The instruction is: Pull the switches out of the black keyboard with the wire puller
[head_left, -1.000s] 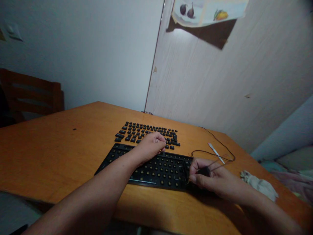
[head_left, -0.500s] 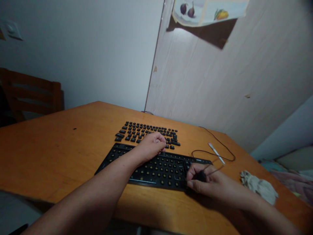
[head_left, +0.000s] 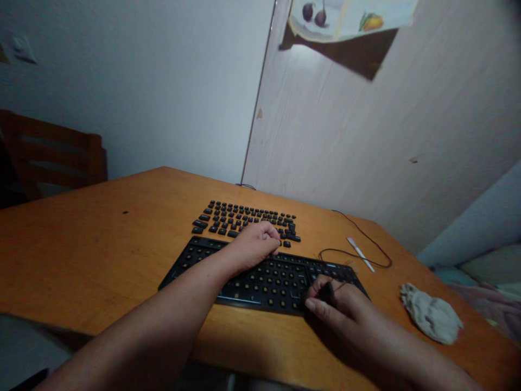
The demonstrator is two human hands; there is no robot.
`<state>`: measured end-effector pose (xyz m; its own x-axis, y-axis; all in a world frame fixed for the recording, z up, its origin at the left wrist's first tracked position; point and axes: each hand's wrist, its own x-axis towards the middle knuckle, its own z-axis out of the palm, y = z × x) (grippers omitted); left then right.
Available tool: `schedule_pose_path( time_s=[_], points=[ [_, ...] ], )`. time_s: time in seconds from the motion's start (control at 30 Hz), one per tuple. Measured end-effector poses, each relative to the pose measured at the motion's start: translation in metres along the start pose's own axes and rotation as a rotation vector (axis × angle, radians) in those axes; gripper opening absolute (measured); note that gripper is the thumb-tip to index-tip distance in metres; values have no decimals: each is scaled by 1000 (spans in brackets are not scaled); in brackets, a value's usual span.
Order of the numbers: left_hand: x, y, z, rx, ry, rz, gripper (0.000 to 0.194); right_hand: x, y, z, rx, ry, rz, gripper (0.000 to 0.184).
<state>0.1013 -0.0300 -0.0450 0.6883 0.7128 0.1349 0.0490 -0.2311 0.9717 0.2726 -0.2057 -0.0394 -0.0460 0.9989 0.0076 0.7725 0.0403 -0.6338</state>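
A black keyboard (head_left: 260, 282) lies on the table with most of its keycaps off, so its small pale switch posts show. Behind it, the loose black keycaps (head_left: 228, 220) are laid out in rows. My left hand (head_left: 258, 244) is closed over the keyboard's back edge, fingers curled; what they hold, if anything, is hidden. Low over the right part of the keyboard, my right hand (head_left: 336, 301) grips a small black keycap puller (head_left: 325, 293) with thin wires sticking out past the hand. My right fingertips are near the front edge beside the number keys.
On the wooden table (head_left: 89, 244) a black cable (head_left: 358, 258) loops behind the keyboard, next to a white stick-like pen (head_left: 360, 253). A crumpled pale cloth (head_left: 431, 315) lies at the right. One small dark piece (head_left: 125, 212) sits far left, with a wooden chair (head_left: 57, 157) beyond.
My right hand has moved slightly left and turned, tilting the keycap puller so its wires show less. The left hand stays nearly in place.
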Motion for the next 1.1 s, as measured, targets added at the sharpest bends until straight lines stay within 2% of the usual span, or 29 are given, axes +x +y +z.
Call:
schedule_pose_path(
  time_s=[0.13,0.27,0.47,0.77,0.93,1.1],
  points=[
    [-2,3,2,40,-19,-10,9,1,-7,1,-70,0,-55,21],
    [-3,3,2,68,-32,-4,10,2,-3,4,-54,41,-46,18],
    [-3,4,1,130,-60,4,11,-7,13,18,224,147,76,23],
    [-3,1,3,190,-90,52,11,-14,23,30,502,275,156,28],
    [-7,4,7,166,-189,60,16,-10,21,25,425,353,113,27],
    [-13,8,12,41,-371,15,24,-1,9,18,151,509,-38,20]
  ],
)
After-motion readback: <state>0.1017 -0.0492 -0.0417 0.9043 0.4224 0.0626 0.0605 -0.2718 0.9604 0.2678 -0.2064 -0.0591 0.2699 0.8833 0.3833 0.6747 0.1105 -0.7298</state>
